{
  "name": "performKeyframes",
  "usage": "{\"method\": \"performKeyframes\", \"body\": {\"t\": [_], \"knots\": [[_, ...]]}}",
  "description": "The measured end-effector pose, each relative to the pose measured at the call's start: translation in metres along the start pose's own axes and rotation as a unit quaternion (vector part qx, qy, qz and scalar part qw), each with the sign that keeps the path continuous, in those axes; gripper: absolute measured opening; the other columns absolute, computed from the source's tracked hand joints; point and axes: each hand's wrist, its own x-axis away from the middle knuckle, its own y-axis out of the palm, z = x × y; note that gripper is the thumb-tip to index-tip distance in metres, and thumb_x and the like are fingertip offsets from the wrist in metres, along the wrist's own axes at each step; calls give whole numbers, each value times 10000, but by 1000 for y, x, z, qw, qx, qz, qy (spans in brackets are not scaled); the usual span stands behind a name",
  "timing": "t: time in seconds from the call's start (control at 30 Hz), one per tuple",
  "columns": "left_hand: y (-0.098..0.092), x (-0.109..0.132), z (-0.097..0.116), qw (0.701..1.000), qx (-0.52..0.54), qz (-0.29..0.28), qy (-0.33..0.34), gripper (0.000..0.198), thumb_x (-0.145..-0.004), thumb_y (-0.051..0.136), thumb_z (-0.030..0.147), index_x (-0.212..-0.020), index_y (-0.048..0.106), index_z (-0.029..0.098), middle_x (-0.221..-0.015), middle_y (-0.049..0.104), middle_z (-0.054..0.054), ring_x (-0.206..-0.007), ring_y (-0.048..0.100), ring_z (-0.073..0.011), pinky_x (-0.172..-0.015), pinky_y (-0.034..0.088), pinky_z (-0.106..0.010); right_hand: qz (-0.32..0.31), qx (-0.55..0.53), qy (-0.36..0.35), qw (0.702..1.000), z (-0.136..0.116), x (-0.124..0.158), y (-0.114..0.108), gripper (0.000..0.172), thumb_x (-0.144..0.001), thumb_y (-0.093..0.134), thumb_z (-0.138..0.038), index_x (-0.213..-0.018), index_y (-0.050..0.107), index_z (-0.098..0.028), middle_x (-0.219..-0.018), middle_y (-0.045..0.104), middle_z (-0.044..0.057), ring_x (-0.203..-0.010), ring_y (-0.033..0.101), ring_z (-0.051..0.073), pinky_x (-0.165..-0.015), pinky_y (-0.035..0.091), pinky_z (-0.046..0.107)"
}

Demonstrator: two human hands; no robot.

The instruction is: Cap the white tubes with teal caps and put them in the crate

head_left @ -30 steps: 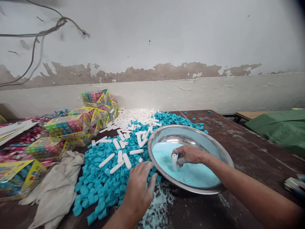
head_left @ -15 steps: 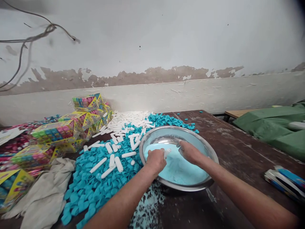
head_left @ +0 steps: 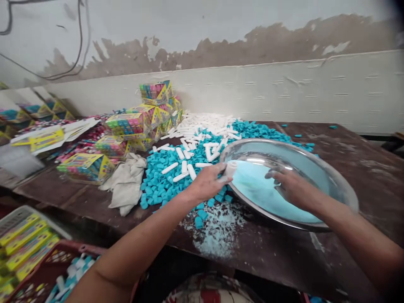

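At the left rim of a wide metal bowl (head_left: 342,198), my left hand (head_left: 208,182) grips a short white plastic tube (head_left: 231,168) between thumb and fingers. Pale blue powder (head_left: 257,185) fills the bottom of the bowl. Over this powder is my right hand (head_left: 292,189), its fingertips coated and loosely bent, with a gap between them and nothing visible held. Beside the bowl, on the left, lies a heap of blue caps (head_left: 158,179) with several white tubes (head_left: 170,168) on top.
More white tubes (head_left: 202,124) are piled behind. Clear packs of coloured pieces (head_left: 126,125) stand stacked at left, near a crumpled cloth (head_left: 128,181). Spilled powder (head_left: 217,235) marks the table's front edge. A red crate (head_left: 38,275) sits low at left.
The view has swung left and down, bringing the crate into sight. My left hand has moved with the tube from over the powder to the bowl's left rim. My right hand stays over the powder.
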Motion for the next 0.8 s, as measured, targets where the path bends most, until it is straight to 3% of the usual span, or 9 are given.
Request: {"method": "performKeyframes", "body": {"t": [0.1, 0.17, 0.23, 0.3, 0.4, 0.5, 0.8], "knots": [[-24, 59, -24, 986, 146, 20, -72, 203, -790, 490, 298, -857, 556, 118, -825, 608, -34, -756, 543, -149, -679, 417, -233, 99, -1, -113, 989, -34, 19, 0, 374, -782, 439, -136, -1142, 541, -139, -1162, 522, 183, -987, 537, 273, -772, 444, 385], [-26, 95, -42, 971, 195, 30, -135, 214, -792, 488, 323, -819, 551, 120, -769, 596, -31, -697, 527, -139, -621, 404, -223, 145, -69, -152, 975, -70, 33, 2, 291, -833, 428, -176, -1096, 552, -181, -1032, 597, 114, -896, 581, 206, -739, 472, 316], [-20, 122, -59, 954, 235, 46, -181, 225, -792, 489, 339, -816, 548, 123, -759, 582, -33, -675, 511, -134, -589, 400, -220, 109, -131, -206, 964, -109, 41, 12, 274, -865, 379, -171, -1046, 584, -197, -947, 626, 89, -852, 596, 175, -713, 480, 274], [-10, 140, -72, 937, 274, 64, -206, 235, -787, 497, 353, -829, 541, 126, -764, 567, -34, -666, 502, -133, -562, 406, -219, 1, -134, -202, 970, -143, 38, 31, 292, -871, 362, -149, -1003, 617, -205, -900, 626, 75, -781, 601, 154, -667, 470, 242], [5, 153, -85, 922, 317, 69, -208, 236, -778, 511, 357, -833, 528, 128, -765, 551, -38, -666, 499, -138, -520, 406, -215, -101, -81, -148, 980, -177, 22, 66, 240, -866, 424, -194, -958, 645, -219, -868, 594, 63, -719, 587, 153, -621, 440, 230], [12, 157, -91, 924, 323, 57, -198, 213, -781, 506, 335, -826, 524, 127, -761, 543, -39, -671, 493, -137, -509, 405, -209, -126, -15, -141, 982, -190, 8, 88, 216, -821, 526, -253, -1004, 628, -202, -905, 556, 82, -802, 564, 209, -678, 427, 276], [17, 161, -97, 924, 325, 46, -195, 192, -789, 489, 319, -819, 516, 131, -771, 547, -40, -682, 495, -135, -516, 408, -204, -151, -35, -167, 974, -191, 29, 98, 114, -798, 523, -166, -846, 626, -172, -936, 558, 96, -904, 528, 233, -775, 415, 318]]}}
